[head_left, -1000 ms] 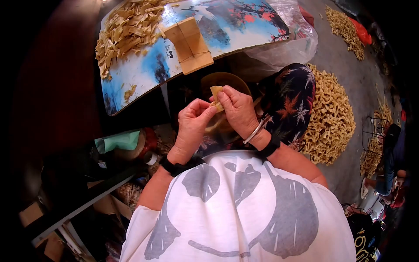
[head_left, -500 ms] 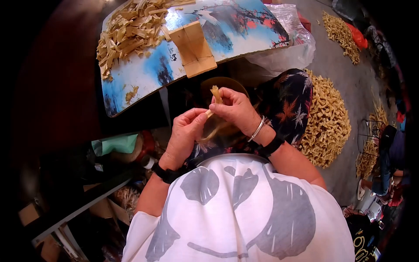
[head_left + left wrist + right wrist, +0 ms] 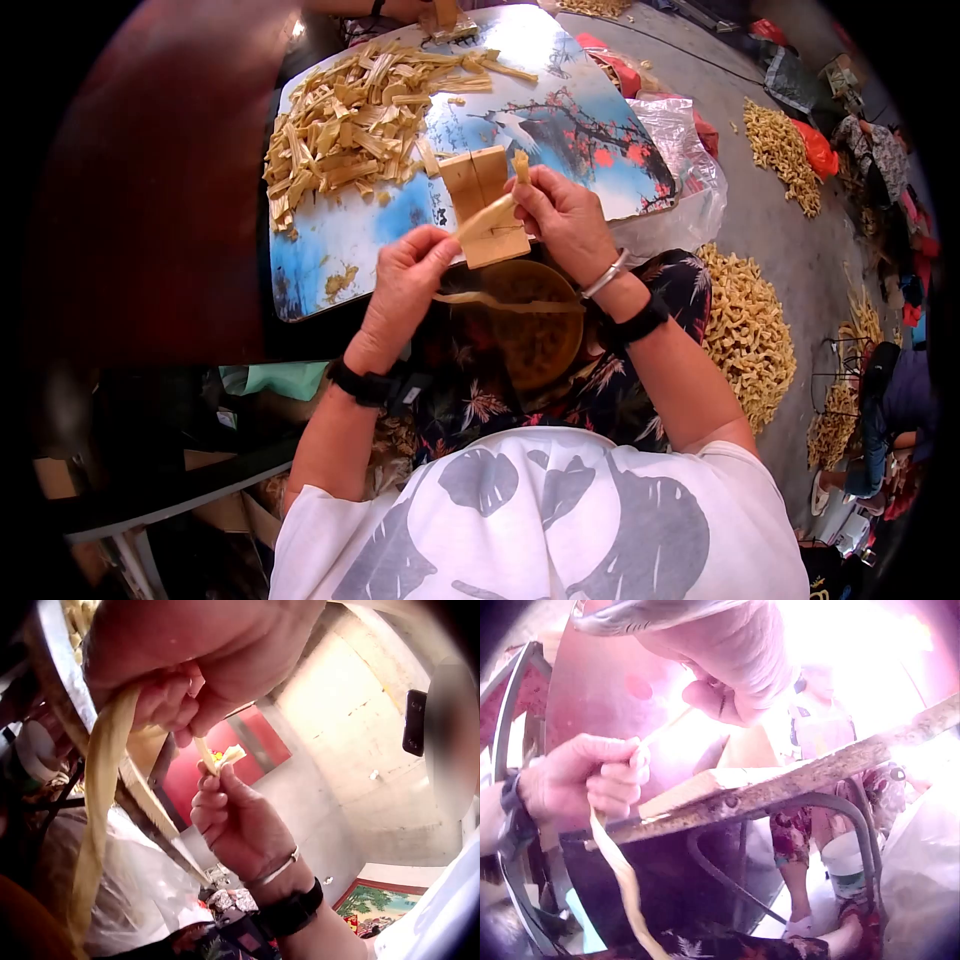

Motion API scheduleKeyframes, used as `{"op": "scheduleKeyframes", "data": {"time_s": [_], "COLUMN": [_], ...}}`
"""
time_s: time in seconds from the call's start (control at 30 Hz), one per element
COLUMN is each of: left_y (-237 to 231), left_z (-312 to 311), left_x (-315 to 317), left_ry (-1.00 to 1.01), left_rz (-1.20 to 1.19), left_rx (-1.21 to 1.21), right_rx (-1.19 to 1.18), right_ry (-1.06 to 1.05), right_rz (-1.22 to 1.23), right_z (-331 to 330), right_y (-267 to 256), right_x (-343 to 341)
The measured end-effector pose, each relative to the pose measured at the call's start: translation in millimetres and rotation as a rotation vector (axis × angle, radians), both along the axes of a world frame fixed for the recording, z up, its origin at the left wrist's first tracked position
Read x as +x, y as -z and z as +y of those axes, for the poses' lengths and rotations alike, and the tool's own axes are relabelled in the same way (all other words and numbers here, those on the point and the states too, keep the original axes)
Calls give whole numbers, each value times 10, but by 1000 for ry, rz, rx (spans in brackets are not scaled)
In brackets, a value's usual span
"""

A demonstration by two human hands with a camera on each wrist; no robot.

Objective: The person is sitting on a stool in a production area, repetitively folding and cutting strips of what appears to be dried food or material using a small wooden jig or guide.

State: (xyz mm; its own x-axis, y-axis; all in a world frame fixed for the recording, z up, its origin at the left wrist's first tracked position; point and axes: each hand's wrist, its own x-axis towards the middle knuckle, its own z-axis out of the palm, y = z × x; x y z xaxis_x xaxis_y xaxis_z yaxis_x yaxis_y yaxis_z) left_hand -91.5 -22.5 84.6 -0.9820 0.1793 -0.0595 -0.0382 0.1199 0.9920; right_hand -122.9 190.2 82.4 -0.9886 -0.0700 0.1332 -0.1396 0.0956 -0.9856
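A long pale yellow strip is stretched between both hands, in front of a wooden stand at the table edge. My left hand pinches it between thumb and fingers. The loose tail hangs below that hand in both wrist views. Thumb and fingers of my right hand pinch the other end, where a short folded tip sticks up past the fingertips. Below the hands, a yellow-brown basin sits at the lap, small pieces dimly visible inside; the tail crosses over it in the head view.
On the painted table lies a heap of yellow strips. Short twisted pieces form a big pile on the floor at right, beyond the patterned trouser leg. Clear plastic hangs by the table's right corner. Another person's arm reaches in at the top.
Both hands have moved forward from the lap to the table edge and drawn apart. The strip, bunched between the fingers before, is now pulled straight. The head view has tilted up.
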Motion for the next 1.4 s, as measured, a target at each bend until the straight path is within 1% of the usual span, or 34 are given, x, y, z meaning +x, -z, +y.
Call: {"op": "scheduleKeyframes", "data": {"time_s": [0.07,0.17,0.2,0.27,0.3,0.4,0.47,0.5,0.53,0.63,0.67,0.77,0.8,0.83,0.9,0.93,1.03,1.07,1.1,1.17,1.2,1.27,1.3,1.33,1.37,1.4], "left_y": [-1,25,62,188,239,336,457,401,353,211,193,165,187,217,288,358,605,632,684,378,457,699,739,767,803,781], "left_z": [-48,-32,-17,5,21,70,-48,-80,-127,-235,-200,79,152,222,357,374,344,287,215,442,421,344,312,279,261,302], "left_x": [-195,-405,-459,-555,-575,-577,-611,-613,-548,-274,-164,204,318,430,593,653,782,837,859,947,960,928,902,874,873,908], "left_ry": [-56,-106,-119,-156,-174,-238,-331,-377,-350,-224,-182,-168,-129,-92,-6,31,-191,-204,-85,-126,-95,-29,11,52,92,129], "left_rz": [81,122,132,223,266,280,297,310,227,-96,-72,36,63,62,50,74,-174,-546,-838,-993,-925,-782,-678,-568,-454,20], "left_rx": [-30,-47,-46,-90,-112,-185,-198,-203,-112,295,321,220,205,210,132,70,35,285,475,762,675,507,292,80,-131,-457], "right_rx": [159,317,348,410,467,641,682,702,683,503,470,457,486,416,278,163,234,237,289,312,188,135,108,171,269,299], "right_ry": [86,226,250,299,286,262,277,286,264,139,100,-143,-116,-90,-34,-3,101,107,49,-88,-116,-115,-116,-28,0,73], "right_rz": [88,315,360,449,453,450,458,467,439,357,393,212,84,96,119,190,286,366,364,360,400,256,189,122,99,180], "right_z": [-83,-142,-156,-167,-173,-204,-109,-69,-30,33,22,15,-19,-52,-111,-138,-127,-139,-135,-183,-242,-241,-227,-189,-118,-110], "right_y": [5,156,210,300,320,350,428,393,361,241,233,277,141,159,217,296,331,351,369,408,449,483,498,526,562,597], "right_x": [-84,-246,-294,-363,-365,-306,-280,-262,-207,126,259,612,735,777,843,852,981,1042,1133,1369,1474,1630,1667,1660,1601,1551]}}
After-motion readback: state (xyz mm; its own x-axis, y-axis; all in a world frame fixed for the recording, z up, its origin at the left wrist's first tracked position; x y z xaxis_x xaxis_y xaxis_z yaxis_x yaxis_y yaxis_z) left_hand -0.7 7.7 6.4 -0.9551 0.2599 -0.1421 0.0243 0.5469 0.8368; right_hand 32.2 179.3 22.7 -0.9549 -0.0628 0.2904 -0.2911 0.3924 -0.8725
